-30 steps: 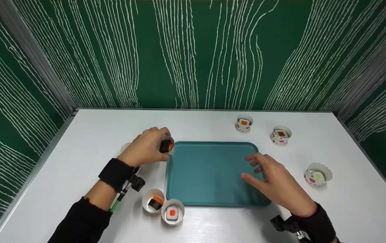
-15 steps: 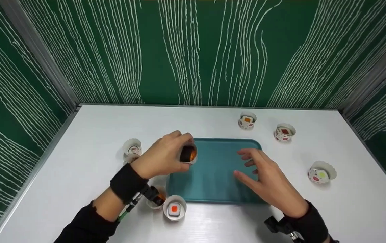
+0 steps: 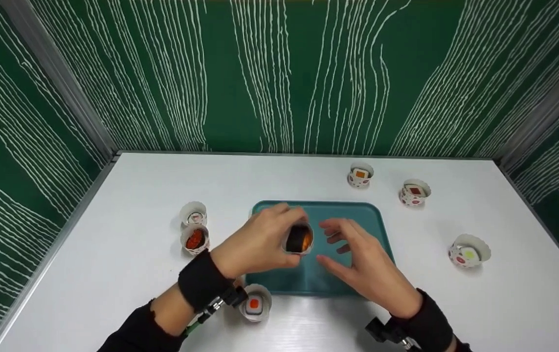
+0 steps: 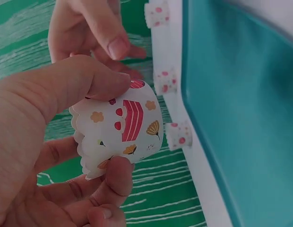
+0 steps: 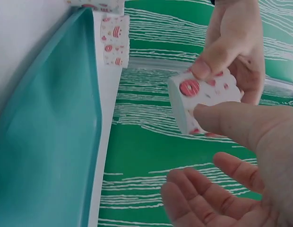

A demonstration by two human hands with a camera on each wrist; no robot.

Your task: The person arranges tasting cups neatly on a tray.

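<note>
My left hand grips a scalloped paper baking cup, printed with cake slices and flowers, between thumb and fingers. Inside the cup sits a toy sushi piece, black with an orange top. The cup is held up over the teal tray, its opening tilted toward the head camera. Close on its right, my right hand is spread with thumb and fingers apart and holds nothing. In the right wrist view the right thumb overlaps the cup's side.
Left of the tray stand two cups, one with a white piece, one with a red piece. A cup with an orange-dotted piece stands at the tray's front-left corner. Three more cups stand behind and right of it.
My left hand has carried the cup rightward from the tray's left edge to over its middle. My right hand has moved left toward the cup, fingers still apart.
</note>
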